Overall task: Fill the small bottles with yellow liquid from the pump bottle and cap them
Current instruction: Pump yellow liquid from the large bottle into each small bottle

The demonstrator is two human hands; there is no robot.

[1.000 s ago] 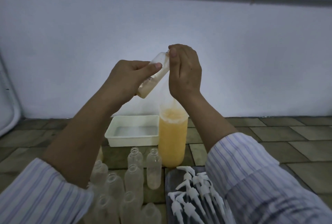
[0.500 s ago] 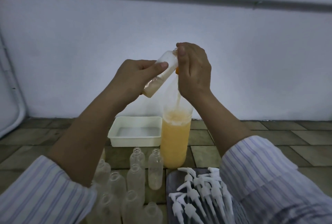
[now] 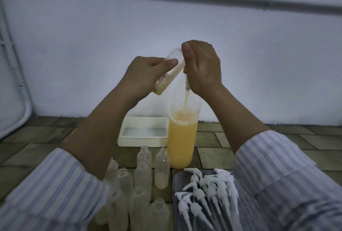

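Yellow liquid sits in the low end of the small bottle [image 3: 169,72] that my left hand [image 3: 146,75] grips, thumb laid along its side, tilted up toward centre frame. My right hand [image 3: 202,67] curls over the pump head, thumb touching the bottle's upper end. Below them stands the big pump bottle [image 3: 182,141], beside a white tray [image 3: 142,141]. Lower centre: empty bottles [image 3: 142,175]. Lower right: white pump caps [image 3: 207,192].

No text, label, brand, number or sign can be read anywhere: the pump bottle [image 3: 182,143] and the small bottles [image 3: 162,168] beside it are unmarked
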